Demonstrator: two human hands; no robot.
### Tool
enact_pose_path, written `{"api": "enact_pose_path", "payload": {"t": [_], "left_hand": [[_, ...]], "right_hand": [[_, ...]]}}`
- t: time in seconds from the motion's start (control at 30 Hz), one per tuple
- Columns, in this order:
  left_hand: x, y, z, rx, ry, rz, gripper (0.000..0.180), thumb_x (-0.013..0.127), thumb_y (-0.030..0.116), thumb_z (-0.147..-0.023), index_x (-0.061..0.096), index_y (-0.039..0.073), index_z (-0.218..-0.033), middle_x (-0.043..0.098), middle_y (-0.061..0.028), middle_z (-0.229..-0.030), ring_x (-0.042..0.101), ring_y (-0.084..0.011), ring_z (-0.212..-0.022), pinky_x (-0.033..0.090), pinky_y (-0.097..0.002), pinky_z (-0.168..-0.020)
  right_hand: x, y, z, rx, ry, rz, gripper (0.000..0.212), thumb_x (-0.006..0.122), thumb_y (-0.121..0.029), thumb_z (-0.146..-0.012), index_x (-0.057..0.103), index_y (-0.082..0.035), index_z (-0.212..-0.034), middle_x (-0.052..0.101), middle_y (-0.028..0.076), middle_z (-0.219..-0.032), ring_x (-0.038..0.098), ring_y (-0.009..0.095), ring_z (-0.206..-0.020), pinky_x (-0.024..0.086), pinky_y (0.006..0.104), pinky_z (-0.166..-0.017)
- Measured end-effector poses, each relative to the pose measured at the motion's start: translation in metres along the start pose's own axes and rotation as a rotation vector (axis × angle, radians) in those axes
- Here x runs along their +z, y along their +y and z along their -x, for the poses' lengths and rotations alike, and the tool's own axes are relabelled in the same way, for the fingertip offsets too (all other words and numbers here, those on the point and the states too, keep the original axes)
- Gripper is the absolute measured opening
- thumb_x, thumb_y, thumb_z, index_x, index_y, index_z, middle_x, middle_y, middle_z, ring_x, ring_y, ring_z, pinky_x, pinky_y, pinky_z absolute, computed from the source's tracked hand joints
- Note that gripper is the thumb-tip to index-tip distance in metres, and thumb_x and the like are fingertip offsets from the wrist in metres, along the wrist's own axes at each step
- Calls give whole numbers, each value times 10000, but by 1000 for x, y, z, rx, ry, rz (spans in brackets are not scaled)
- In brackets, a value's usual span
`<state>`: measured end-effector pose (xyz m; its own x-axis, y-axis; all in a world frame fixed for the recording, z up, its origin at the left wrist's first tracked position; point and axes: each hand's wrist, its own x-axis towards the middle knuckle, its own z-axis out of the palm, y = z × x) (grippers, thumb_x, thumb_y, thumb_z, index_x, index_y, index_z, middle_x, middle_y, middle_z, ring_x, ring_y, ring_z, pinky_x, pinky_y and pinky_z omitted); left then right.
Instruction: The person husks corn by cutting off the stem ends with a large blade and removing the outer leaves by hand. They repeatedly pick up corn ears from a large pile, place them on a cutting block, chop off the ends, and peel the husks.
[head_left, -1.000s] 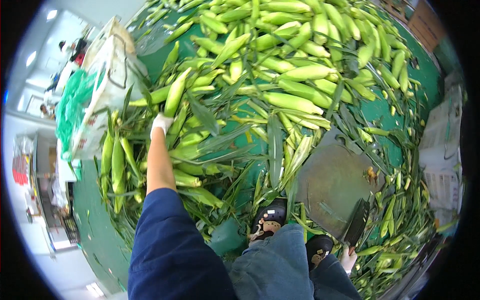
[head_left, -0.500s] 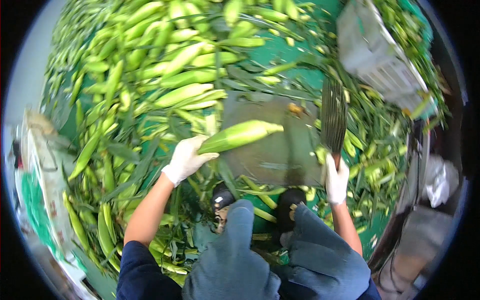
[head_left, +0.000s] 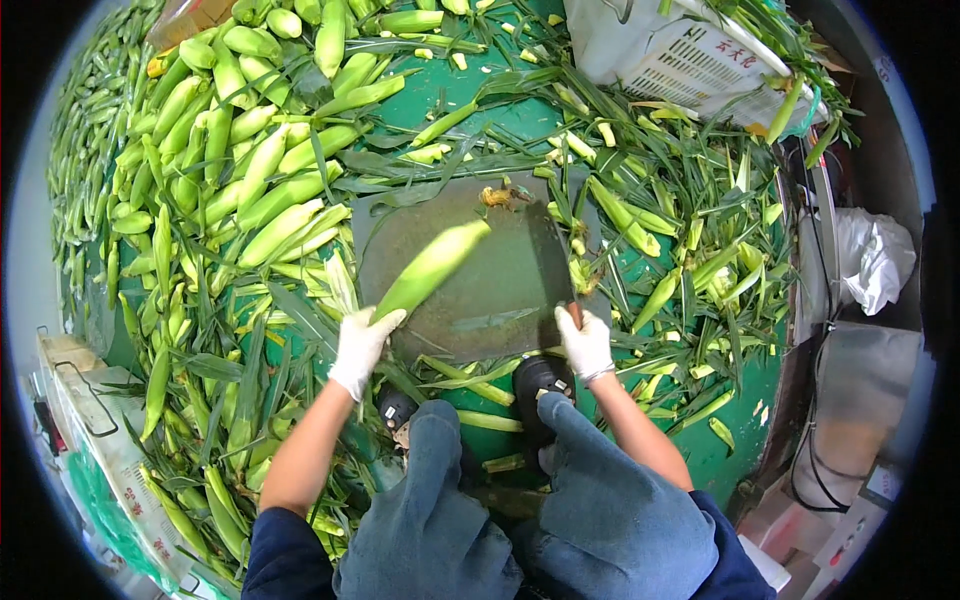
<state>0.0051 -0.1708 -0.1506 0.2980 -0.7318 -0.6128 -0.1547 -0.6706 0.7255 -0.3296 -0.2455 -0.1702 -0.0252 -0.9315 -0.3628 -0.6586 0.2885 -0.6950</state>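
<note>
My left hand (head_left: 364, 350), in a white glove, is closed round the lower end of an ear of corn (head_left: 430, 268) in its green husk. The ear slants up and right over a dark, flat cutting board (head_left: 420, 335), its pale tip pointing away from me. My right hand (head_left: 585, 343), also gloved, grips the brown handle (head_left: 573, 313) of a broad-bladed knife. Its blade extends away from me near the board's right side and blends with the dark surface. A yellowish-brown scrap (head_left: 500, 197) lies at the board's far edge.
Husked ears (head_left: 265, 160) are heaped at the far left. Loose leaves and cut stubs (head_left: 690, 290) cover the green floor (head_left: 745, 440) on the right. A white crate (head_left: 680, 60) of leaves stands far right; another pale crate (head_left: 110, 440) is at left. My shoes (head_left: 540, 385) are beside the board's near edge.
The whole view has shifted, the board now further left. My right hand has brought the knife inward from beyond the board's right edge to over it. The corn's tip now points more steeply away.
</note>
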Motion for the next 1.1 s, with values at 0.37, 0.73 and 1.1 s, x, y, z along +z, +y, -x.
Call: {"api": "enact_pose_path", "payload": {"t": [0.37, 0.73, 1.1], "left_hand": [[73, 76, -21, 754, 396, -831, 495, 714, 374, -718, 561, 50, -1059, 561, -147, -977, 542, -339, -906, 429, -429, -801], [58, 32, -22, 500, 107, -1099, 478, 762, 365, -634, 540, 82, -949, 570, -118, -859, 597, -285, -819, 492, -399, -701], [44, 28, -5, 384, -257, 195, 442, 696, 235, -826, 539, 4, -1168, 605, -53, -997, 558, -125, -921, 462, -274, -819]], "right_hand": [[-67, -126, -31, -297, 190, -177, 238, 640, -224, -881, 584, 6, -866, 488, 51, -639, 402, 105, -579, 392, 260, -552], [-5, -27, -2, -114, -393, 278, 422, 546, -397, -865, 630, 15, -892, 621, 281, -828, 610, 435, -801, 482, 471, -712], [-46, -16, 11, -110, 268, -98, 273, 624, -243, -883, 596, 27, -867, 591, 105, -656, 494, 147, -572, 458, 316, -585]]}}
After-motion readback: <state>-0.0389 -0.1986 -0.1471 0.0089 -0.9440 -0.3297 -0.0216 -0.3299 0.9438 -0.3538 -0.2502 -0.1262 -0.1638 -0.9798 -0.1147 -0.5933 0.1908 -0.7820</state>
